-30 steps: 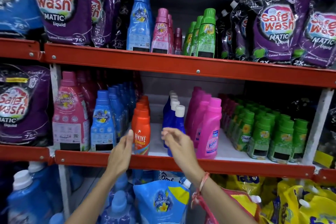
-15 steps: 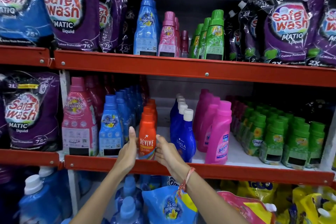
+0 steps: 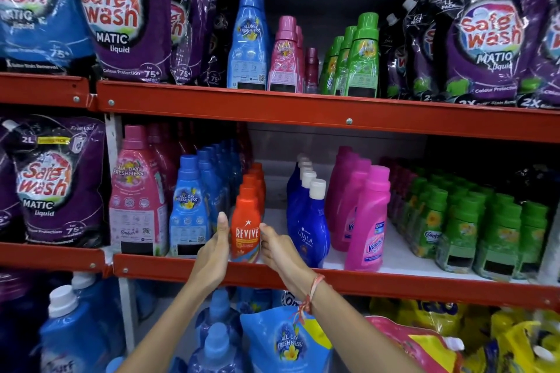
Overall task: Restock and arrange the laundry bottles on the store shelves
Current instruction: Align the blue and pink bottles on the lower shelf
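Note:
An orange Revive bottle (image 3: 247, 228) stands upright at the front of the middle red shelf (image 3: 363, 280), heading a row of like orange bottles. My left hand (image 3: 215, 247) presses flat against its left side, thumb up. On the bottle's right side rests my right hand (image 3: 280, 248), a red thread on its wrist. Both palms clasp the bottle between them. Next to it on the right stands a row of dark blue Ujala bottles (image 3: 312, 227), then pink Vanish bottles (image 3: 368, 227). Light blue bottles (image 3: 189, 209) stand to its left.
Green Comfort bottles (image 3: 460, 227) fill the shelf's right end; a big pink bottle (image 3: 138, 194) stands at its left. Purple Safewash pouches (image 3: 124, 18) and more bottles sit on the upper shelf (image 3: 303, 107). Blue jugs (image 3: 72, 333) and pouches (image 3: 288, 342) lie below.
My right hand has moved left from the blue bottles onto the orange bottle's right side. My left hand stayed on its left side. The view has shifted closer.

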The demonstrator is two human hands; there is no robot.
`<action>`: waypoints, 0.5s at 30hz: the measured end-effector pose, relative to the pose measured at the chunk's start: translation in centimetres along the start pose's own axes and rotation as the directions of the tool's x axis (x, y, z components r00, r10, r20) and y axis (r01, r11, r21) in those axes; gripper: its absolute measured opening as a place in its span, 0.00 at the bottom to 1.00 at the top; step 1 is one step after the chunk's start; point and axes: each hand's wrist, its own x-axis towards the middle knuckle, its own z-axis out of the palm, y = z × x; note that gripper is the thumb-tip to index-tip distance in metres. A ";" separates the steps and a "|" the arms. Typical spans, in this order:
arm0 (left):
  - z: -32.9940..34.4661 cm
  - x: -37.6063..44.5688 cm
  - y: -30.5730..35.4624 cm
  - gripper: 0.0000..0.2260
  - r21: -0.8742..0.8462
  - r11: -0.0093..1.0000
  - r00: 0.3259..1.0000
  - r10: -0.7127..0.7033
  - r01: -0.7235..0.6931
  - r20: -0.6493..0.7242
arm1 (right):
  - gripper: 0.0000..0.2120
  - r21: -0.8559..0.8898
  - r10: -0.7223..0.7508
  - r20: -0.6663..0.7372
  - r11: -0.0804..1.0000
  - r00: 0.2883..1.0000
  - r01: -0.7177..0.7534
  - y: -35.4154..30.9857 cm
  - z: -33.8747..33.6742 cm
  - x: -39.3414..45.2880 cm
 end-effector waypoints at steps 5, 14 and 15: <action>1.5 -2.0 0.9 0.25 0.158 0.924 0.825 0.382 -0.348 -0.417 | 0.20 -0.031 -0.119 -0.059 0.993 0.991 0.117 0.1 -2.6 -2.2; 8.8 -1.7 4.1 0.23 -0.054 0.977 0.978 0.208 -0.207 -0.001 | 0.09 0.157 -0.165 -0.356 0.960 0.920 0.233 -0.2 -8.1 -5.4; 9.3 -1.4 4.2 0.26 -0.058 0.987 0.987 0.154 -0.151 0.051 | 0.09 0.134 -0.177 -0.388 0.960 0.905 0.245 0.0 -8.5 -5.6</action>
